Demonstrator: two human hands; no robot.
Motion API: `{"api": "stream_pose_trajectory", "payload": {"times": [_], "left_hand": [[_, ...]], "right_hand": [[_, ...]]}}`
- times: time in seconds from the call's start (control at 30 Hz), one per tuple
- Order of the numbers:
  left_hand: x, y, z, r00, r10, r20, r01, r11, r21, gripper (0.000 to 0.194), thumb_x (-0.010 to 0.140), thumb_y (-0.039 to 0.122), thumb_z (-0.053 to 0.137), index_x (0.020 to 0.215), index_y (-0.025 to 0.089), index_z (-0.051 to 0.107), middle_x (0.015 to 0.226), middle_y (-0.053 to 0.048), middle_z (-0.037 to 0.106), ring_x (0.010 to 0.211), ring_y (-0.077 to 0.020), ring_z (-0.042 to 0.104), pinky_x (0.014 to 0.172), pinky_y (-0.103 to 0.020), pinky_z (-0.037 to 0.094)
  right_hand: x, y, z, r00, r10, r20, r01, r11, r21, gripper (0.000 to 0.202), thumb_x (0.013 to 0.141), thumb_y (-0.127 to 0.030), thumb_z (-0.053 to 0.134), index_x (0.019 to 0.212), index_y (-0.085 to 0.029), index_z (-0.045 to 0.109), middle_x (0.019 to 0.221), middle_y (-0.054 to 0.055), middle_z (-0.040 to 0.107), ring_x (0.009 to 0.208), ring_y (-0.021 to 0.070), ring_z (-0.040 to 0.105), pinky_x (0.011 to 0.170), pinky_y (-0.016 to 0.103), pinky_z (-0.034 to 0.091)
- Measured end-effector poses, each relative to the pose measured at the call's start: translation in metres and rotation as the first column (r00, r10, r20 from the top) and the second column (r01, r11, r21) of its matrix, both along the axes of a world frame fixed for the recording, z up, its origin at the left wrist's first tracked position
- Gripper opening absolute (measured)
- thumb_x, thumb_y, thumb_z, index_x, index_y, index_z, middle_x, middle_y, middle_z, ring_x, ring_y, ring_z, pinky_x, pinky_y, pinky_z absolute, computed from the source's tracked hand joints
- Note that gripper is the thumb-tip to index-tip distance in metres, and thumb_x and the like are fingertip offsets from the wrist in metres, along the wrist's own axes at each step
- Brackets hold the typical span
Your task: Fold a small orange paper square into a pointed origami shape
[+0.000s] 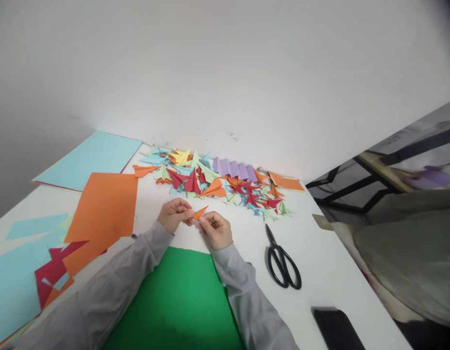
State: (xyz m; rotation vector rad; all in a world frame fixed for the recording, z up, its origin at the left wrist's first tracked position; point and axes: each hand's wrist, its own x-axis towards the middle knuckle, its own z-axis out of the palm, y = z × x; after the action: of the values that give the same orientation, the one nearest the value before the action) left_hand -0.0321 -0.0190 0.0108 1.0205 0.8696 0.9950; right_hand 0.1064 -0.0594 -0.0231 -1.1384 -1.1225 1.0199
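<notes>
A small folded piece of orange paper [200, 213], pointed at its upper right, is held between my two hands above the white table. My left hand [174, 215] pinches its left end with thumb and fingers. On the other side, my right hand [216, 230] grips its lower right edge between thumb and forefinger. Just beyond the hands lies a heap of folded paper planes [191, 182] in red, orange, green, blue and yellow. Below my wrists a green mat [181, 296] covers the near part of the table.
Black-handled scissors [283, 262] lie to the right, with a dark flat object [337, 328] nearer. Orange sheets [104, 204], blue sheets [94, 158] and red scraps [46, 277] spread on the left. Pleated purple paper [234, 168] stands by the wall. A person's grey clothing [410, 248] shows at right.
</notes>
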Motion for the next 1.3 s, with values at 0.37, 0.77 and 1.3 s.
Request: {"api": "stream_pose_trajectory", "payload": {"times": [0.37, 0.77, 1.3], "left_hand": [[0.002, -0.004, 0.000, 0.997, 0.017, 0.074, -0.010, 0.996, -0.085, 0.059, 0.062, 0.050, 0.063, 0.103, 0.008, 0.051, 0.047, -0.004, 0.062, 0.047, -0.0200, 0.062, 0.049, -0.031, 0.051], [0.006, -0.002, -0.006, 0.999, -0.039, 0.022, 0.040, 0.996, -0.084, 0.042, 0.042, 0.029, 0.079, 0.074, 0.010, 0.059, 0.048, 0.001, 0.062, 0.042, -0.0112, 0.056, 0.049, -0.025, 0.049], [-0.002, 0.005, -0.006, 0.993, 0.121, -0.011, -0.121, 0.992, 0.044, 0.036, 0.049, 0.029, 0.077, 0.075, 0.012, 0.059, 0.056, -0.002, 0.066, 0.044, -0.0132, 0.059, 0.047, -0.025, 0.050]], "right_hand": [[0.001, 0.002, 0.002, 0.994, -0.001, -0.107, -0.006, 0.998, -0.064, 0.026, 0.062, -0.040, 0.069, 0.060, -0.018, 0.056, 0.043, -0.004, 0.056, 0.035, 0.0082, 0.046, 0.038, 0.021, 0.038], [0.000, -0.001, 0.005, 0.997, 0.070, -0.016, -0.070, 0.998, -0.006, 0.023, 0.067, -0.038, 0.066, 0.061, -0.018, 0.055, 0.046, -0.003, 0.056, 0.039, 0.0083, 0.045, 0.041, 0.022, 0.037], [-0.004, -0.006, 0.013, 0.977, -0.118, 0.178, 0.086, 0.980, 0.178, 0.015, 0.069, -0.025, 0.064, 0.078, -0.020, 0.054, 0.082, 0.003, 0.052, 0.067, 0.0127, 0.054, 0.046, 0.021, 0.043]]}}
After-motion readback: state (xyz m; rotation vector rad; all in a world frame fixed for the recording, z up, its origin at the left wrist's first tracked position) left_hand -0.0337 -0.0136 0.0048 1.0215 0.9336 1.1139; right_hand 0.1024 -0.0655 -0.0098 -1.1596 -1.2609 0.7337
